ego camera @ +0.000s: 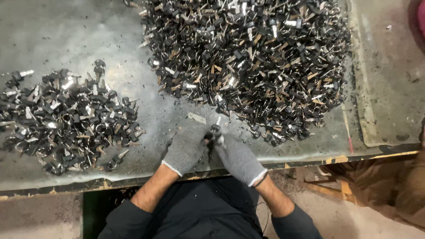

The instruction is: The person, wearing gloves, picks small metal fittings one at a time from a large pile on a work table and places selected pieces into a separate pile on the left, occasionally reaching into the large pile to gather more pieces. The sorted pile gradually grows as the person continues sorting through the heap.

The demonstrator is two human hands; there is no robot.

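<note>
Metal tabletop [88, 40]: both gloved hands grip one key [216, 128].

A single head-worn camera looks almost straight down from close above the bench [110, 40], its near edge and the wearer's forearms filling the lower frame.

Our grey-gloved left hand [186, 149] and right hand [239, 158] pinch a small black-headed metal key [216, 127] together over the worn grey metal table [79, 35], between a large key heap [248, 62] and a smaller key heap [66, 119].
</note>
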